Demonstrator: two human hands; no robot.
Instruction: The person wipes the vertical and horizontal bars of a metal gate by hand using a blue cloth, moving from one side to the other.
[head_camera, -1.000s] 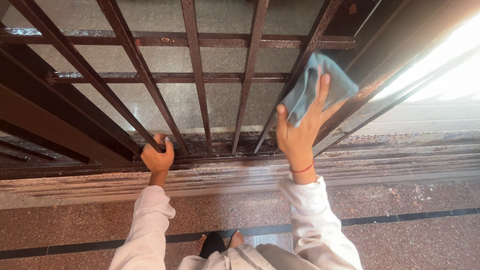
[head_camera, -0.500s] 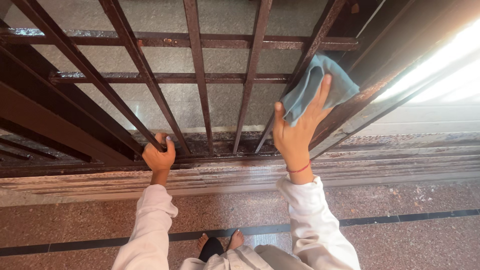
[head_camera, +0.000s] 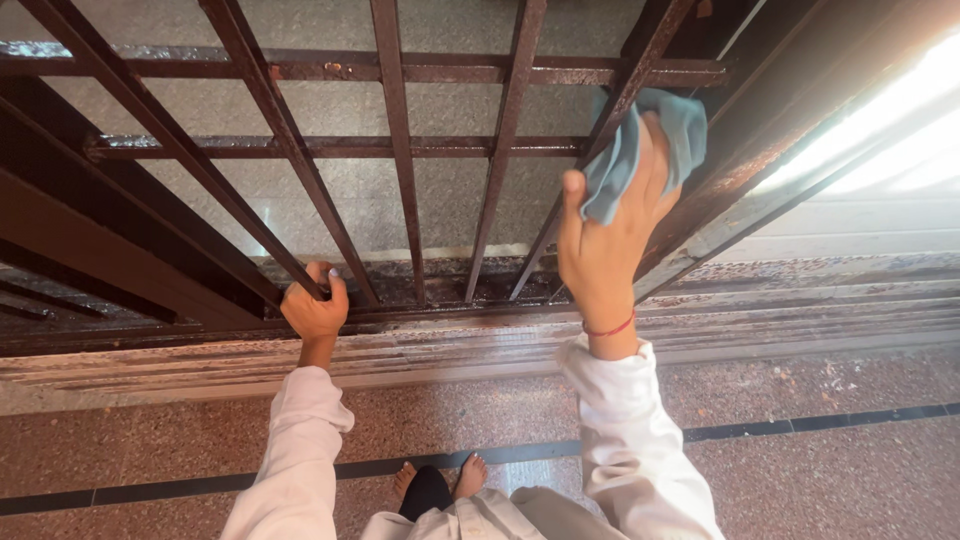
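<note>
At the foot of a dark metal grille (head_camera: 400, 150), the left hand (head_camera: 315, 310) is wrapped around the base of one slanting bar, its grip shut on the metal just above the bottom rail (head_camera: 200, 335); it sits in the same spot as a second ago. Further right, the right hand (head_camera: 605, 245) presses a blue cloth (head_camera: 650, 140) against another bar, fingers spread over the cloth and thumb sticking up on the near side, so the grip is holding the cloth against the metal. Compared with the earlier frames, the cloth is more bunched up and sits a little higher on the bar.

The cloth is pale blue, soft and crumpled, folded over the bar with part hanging toward the left. The bars are brown-black, flaking and rusty in places, with two cross rails (head_camera: 330, 70) running behind them.

Between the bars there are open gaps showing a speckled stone wall beyond. To the right of the cloth, a thick frame (head_camera: 790, 150) stands close, with bright light past it. Below lie a worn stone sill (head_camera: 800, 320) and a speckled floor (head_camera: 850, 460) with a dark stripe; both sleeves are white.
</note>
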